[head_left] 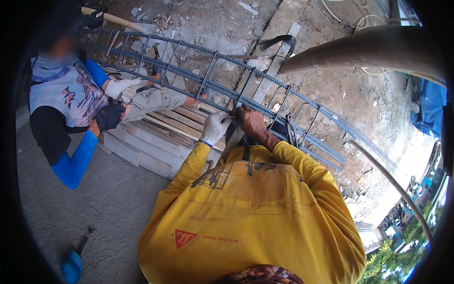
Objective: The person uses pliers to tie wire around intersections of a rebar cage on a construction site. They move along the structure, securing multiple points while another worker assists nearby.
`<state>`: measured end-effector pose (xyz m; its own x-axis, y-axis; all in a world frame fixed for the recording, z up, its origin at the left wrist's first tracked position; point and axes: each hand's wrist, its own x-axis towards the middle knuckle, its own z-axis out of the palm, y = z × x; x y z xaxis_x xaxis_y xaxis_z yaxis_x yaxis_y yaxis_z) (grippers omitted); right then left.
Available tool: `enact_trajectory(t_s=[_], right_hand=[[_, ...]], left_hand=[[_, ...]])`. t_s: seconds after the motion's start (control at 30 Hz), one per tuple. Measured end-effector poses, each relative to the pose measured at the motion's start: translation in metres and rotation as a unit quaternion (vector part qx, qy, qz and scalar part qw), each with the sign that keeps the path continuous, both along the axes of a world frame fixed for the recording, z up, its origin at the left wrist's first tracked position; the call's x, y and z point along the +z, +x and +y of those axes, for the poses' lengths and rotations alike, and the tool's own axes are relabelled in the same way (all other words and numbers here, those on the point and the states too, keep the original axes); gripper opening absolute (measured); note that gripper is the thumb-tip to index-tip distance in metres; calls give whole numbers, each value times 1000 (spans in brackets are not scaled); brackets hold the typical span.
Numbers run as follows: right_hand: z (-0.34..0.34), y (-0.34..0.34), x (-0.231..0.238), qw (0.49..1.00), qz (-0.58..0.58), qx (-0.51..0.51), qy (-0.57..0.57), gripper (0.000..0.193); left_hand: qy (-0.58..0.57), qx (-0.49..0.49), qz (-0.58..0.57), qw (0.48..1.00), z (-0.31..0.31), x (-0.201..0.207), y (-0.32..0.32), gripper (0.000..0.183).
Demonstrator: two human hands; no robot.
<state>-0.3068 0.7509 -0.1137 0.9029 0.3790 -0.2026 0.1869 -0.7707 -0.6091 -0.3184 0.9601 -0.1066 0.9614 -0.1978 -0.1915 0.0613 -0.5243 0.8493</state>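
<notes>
A long rebar cage (208, 85) of ribbed bars and square stirrups runs across in front of me. My left hand (216, 128), in a white knit glove, has its fingers bent together at the cage's near bar. Beside it, my bare right hand (252, 124) is closed against the same bar, close to a stirrup. Whatever either hand pinches there is too small or hidden to make out. Just right of my right hand, a pair of pliers (292, 131) rests upright against the cage. A bundle of dark thin wire (279, 43) lies beyond the cage on a plank (287, 47).
A co-worker sits at the left, with a white-gloved hand (122, 89) and a black-gloved hand (109, 117) near the cage. Stacked wooden boards (146, 146) lie below the cage. A thick brown pipe-like post (359, 49) stands at the right. Rubble covers the ground beyond.
</notes>
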Motion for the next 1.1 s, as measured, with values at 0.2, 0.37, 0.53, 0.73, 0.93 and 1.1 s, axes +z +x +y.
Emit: enact_trajectory(t_s=[0.2, 0.37, 0.53, 0.73, 0.93, 1.1], right_hand=[[4, -7, -6, 999, 20, 4, -28, 29], [7, -7, -1, 999, -1, -37, 19, 26], [19, -12, -2, 997, 5, -51, -58, 22], [19, -21, -14, 997, -49, -13, -59, 20], [28, -13, -4, 993, 26, -39, -106, 20], [33, -13, -5, 992, 8, -66, -107, 16]], left_hand=[[27, -4, -71, 997, -3, 0, -4, 12], [55, 8, -99, 993, -6, -2, -9, 12], [141, 32, -101, 984, -17, -8, -16, 16], [152, 81, -162, 972, -24, -27, -29, 18], [170, 83, -142, 972, -21, -35, -33, 21], [178, 76, -159, 968, -20, -40, -29, 23]])
